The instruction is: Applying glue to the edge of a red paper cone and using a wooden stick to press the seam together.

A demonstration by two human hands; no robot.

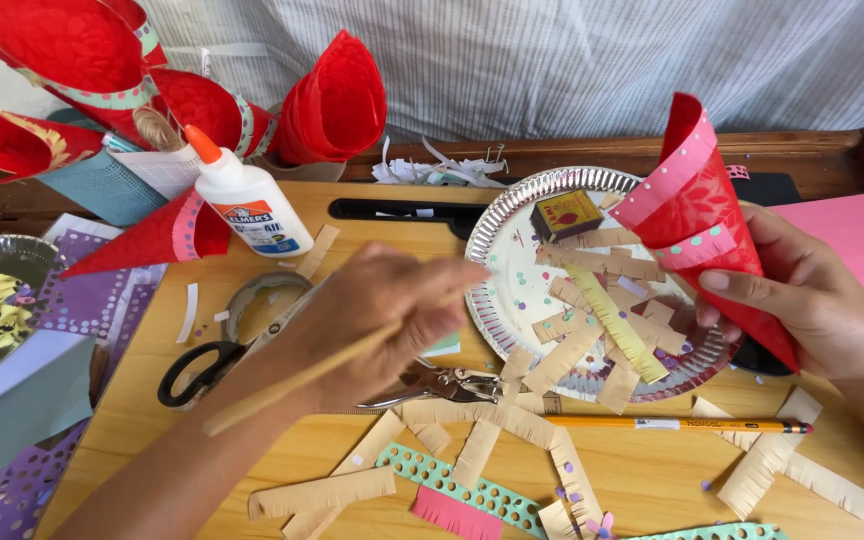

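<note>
Over the counter (pixel 652 470), the right hand (pixel 812 300) grips a red cone (pixel 697 220) beside the foil plate (pixel 512 225) of paper strips. The left hand (pixel 382 310) pinches a thin stick (pixel 282 385) above the plate's edge; this looks like the gluing step, which next calls for a steady touch on the cone.

Bare worktop (pixel 652 470) lies open between the pencil (pixel 677 424) and fringed paper strips (pixel 472 450); the glue bottle (pixel 247 200), scissors (pixel 202 372) and foil plate (pixel 592 280) crowd the rest.

A home craft corner is suggested by a wooden worktop (pixel 252 500) strewn with paper strips (pixel 322 492), glue bottle (pixel 249 203), scissors (pixel 214 365) and red cones (pixel 332 100).
</note>
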